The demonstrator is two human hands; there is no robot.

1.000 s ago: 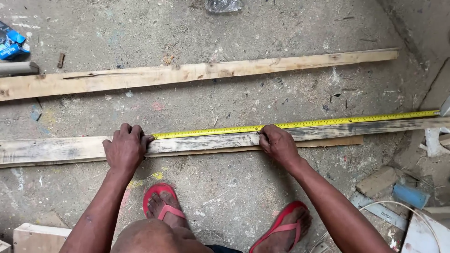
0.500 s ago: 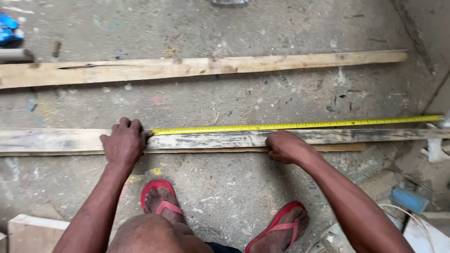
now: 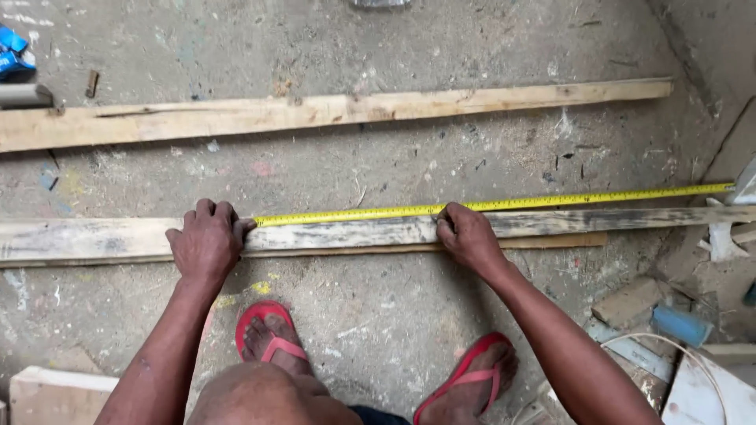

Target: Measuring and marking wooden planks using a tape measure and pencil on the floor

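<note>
A long weathered plank (image 3: 346, 233), grey and streaked with black, is lying flat across the dusty concrete floor (image 3: 378, 307) just in front of the person's feet, running from the left edge of the view to the right, with a thinner brown strip (image 3: 551, 241) peeking out from under its near edge. A yellow tape measure blade (image 3: 488, 205) is stretching along the plank's far edge toward the right wall. The left hand (image 3: 206, 242) is pressing down on the plank with its fingers curled together over the far edge, pinning the tape's end there. The right hand (image 3: 468, 234) is resting on the plank further right, its fingers bunched and its fingertips bearing on the tape at the far edge; whether it is pinching a pencil or anything else cannot be told. The plank is looking stiff and fairly light for its length, rough and splintery rather than slippery, and likely to sag or swing if lifted at one end, so it would best be gripped by its edges at two well-separated places. Beyond it, a paler board (image 3: 339, 110) is lying roughly parallel and well apart. Red sandals (image 3: 264, 330) are showing below, and rubble and a blue scrap (image 3: 677, 324) are sitting to the right.
</note>
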